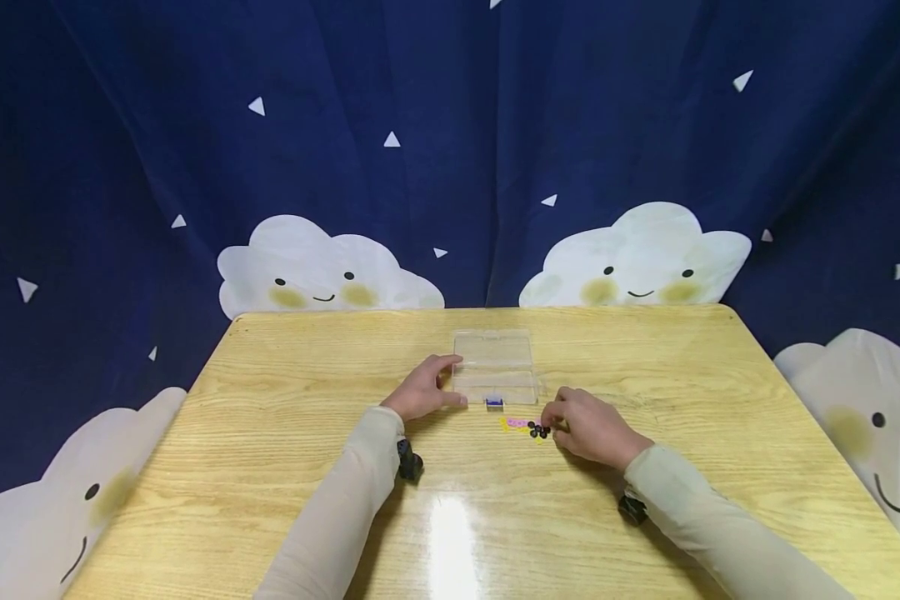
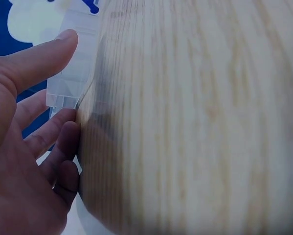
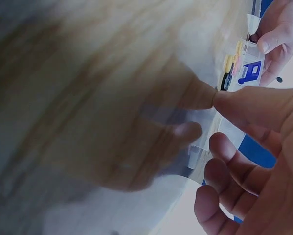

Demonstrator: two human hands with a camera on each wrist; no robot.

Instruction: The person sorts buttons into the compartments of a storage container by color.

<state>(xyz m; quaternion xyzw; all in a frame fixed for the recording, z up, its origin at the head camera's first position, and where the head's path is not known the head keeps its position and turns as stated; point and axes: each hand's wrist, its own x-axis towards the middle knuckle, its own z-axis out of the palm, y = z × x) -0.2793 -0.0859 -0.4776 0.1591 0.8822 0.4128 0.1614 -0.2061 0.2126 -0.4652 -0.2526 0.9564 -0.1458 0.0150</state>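
Observation:
A clear plastic box [image 1: 492,352] lies opened out on the wooden table. My left hand [image 1: 422,392] is at its left edge, thumb and forefinger spread apart. In the left wrist view, the lower fingers curve beside the box [image 2: 75,73]. A blue-marked tab or label [image 1: 494,403] shows at the box's near edge. Just in front lie several small black round pieces [image 1: 534,431], with pink strip-like pieces [image 1: 517,422] and yellow bits [image 1: 504,424]. My right hand [image 1: 596,427] reaches in from the right, its thumb and forefinger right at the black pieces, the other fingers loosely bent.
The wooden table [image 1: 270,467] runs back to a dark blue curtain [image 1: 450,125] with clouds and white triangles. A black wrist camera [image 1: 408,461] sits on the left sleeve, another [image 1: 633,509] on the right.

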